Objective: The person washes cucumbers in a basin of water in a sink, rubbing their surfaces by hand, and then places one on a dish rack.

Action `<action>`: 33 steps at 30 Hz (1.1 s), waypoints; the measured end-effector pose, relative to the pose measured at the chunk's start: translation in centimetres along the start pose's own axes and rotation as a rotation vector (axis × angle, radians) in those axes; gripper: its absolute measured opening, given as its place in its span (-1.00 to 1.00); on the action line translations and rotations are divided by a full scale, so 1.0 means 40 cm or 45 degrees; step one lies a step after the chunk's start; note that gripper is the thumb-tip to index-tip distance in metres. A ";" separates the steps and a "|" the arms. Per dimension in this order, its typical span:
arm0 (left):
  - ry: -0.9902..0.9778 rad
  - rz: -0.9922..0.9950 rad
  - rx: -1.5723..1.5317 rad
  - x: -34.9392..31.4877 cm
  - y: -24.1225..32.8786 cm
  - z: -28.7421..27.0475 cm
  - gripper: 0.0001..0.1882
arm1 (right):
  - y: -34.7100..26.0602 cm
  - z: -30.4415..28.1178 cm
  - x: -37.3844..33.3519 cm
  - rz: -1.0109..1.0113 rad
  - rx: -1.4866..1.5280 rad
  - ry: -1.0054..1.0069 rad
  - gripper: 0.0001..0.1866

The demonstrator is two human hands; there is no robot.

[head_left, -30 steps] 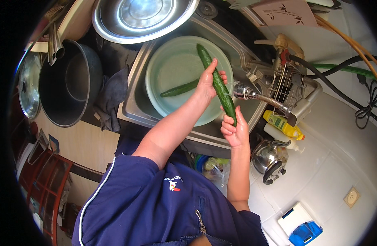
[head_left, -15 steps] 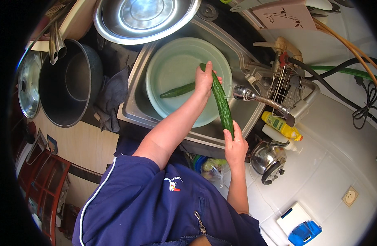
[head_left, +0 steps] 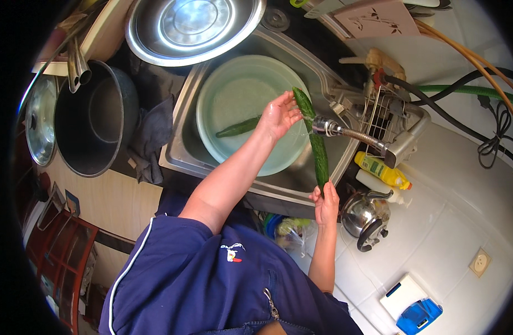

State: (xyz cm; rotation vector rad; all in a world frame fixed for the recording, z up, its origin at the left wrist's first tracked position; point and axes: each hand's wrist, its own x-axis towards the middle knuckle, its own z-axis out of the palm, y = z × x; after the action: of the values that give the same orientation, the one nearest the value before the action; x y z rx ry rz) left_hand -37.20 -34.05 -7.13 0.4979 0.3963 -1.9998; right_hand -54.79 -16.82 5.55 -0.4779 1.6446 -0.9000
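Observation:
A long green cucumber (head_left: 319, 159) is held at its lower end by my right hand (head_left: 326, 205), near the sink's front right edge. Its far end reaches over the right rim of a pale green basin (head_left: 209, 89). The faucet head (head_left: 325, 126) hangs over the cucumber's middle, with some water spraying beside it. My left hand (head_left: 280, 116) is over the basin, palm turned up and fingers loosely spread, their tips close to or touching the cucumber's upper part. A second cucumber (head_left: 234, 128) lies in the water in the basin, partly behind my left wrist.
The basin stands in a steel sink (head_left: 181, 125). A steel bowl (head_left: 195, 25) sits behind it, a dark pot (head_left: 94, 120) and grey cloth (head_left: 153, 139) to the left. On the right are a wire rack (head_left: 382, 120), yellow bottle (head_left: 382, 169) and metal kettle (head_left: 359, 215).
My left hand has let go of the cucumber's upper end and turned palm up. The cucumber has moved right, under the faucet head, and my right hand has shifted slightly towards me.

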 end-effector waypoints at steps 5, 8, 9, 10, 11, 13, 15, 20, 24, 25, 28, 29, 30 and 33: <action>0.063 0.044 0.028 -0.011 0.026 0.012 -0.65 | 0.018 0.011 -0.001 0.175 0.351 -0.106 -0.69; 0.005 0.062 0.052 -0.002 0.031 0.003 -0.63 | 0.011 -0.002 0.003 0.249 0.318 -0.104 -0.68; -0.018 0.067 0.064 0.000 0.030 0.003 -0.62 | 0.008 -0.009 0.002 0.253 0.329 -0.096 -0.68; -0.019 0.063 0.096 -0.001 0.028 0.004 -0.61 | 0.005 -0.019 -0.001 0.258 0.341 -0.088 -0.68; -0.022 0.060 0.125 -0.002 0.022 0.006 -0.61 | 0.001 -0.027 -0.003 0.261 0.349 -0.079 -0.67; -0.036 0.058 0.199 -0.005 0.007 0.016 -0.61 | -0.019 -0.035 -0.013 0.229 0.304 -0.032 -0.63; -0.059 0.061 0.285 -0.013 -0.009 0.030 -0.61 | -0.035 -0.056 -0.029 0.213 0.309 -0.050 -0.62; -0.231 0.043 0.413 -0.027 -0.030 0.046 -0.57 | -0.043 -0.086 -0.057 0.199 0.308 0.047 -0.63; -0.340 0.043 0.465 -0.030 -0.033 0.046 -0.51 | -0.029 -0.083 -0.059 0.267 0.469 0.051 -0.64; -0.349 0.038 0.477 -0.029 -0.030 0.044 -0.52 | -0.025 -0.082 -0.058 0.282 0.501 0.029 -0.64; -0.172 -0.012 0.398 -0.030 -0.014 0.049 -0.54 | -0.010 -0.069 -0.051 0.263 0.435 0.021 -0.66; -0.130 0.013 0.382 -0.029 -0.012 0.048 -0.55 | -0.007 -0.063 -0.049 0.241 0.382 0.032 -0.66; -0.087 0.038 0.367 -0.029 -0.009 0.046 -0.55 | -0.007 -0.050 -0.045 0.220 0.332 0.057 -0.66; -0.062 0.052 0.327 -0.030 0.016 0.045 -0.48 | -0.013 -0.011 -0.017 0.177 0.229 0.122 -0.66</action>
State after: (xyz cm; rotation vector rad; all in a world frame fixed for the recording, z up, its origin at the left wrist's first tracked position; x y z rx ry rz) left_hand -36.45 -34.27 -5.01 0.6104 0.0977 -2.0290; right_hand -55.10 -16.54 6.41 -0.1970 1.6436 -0.9678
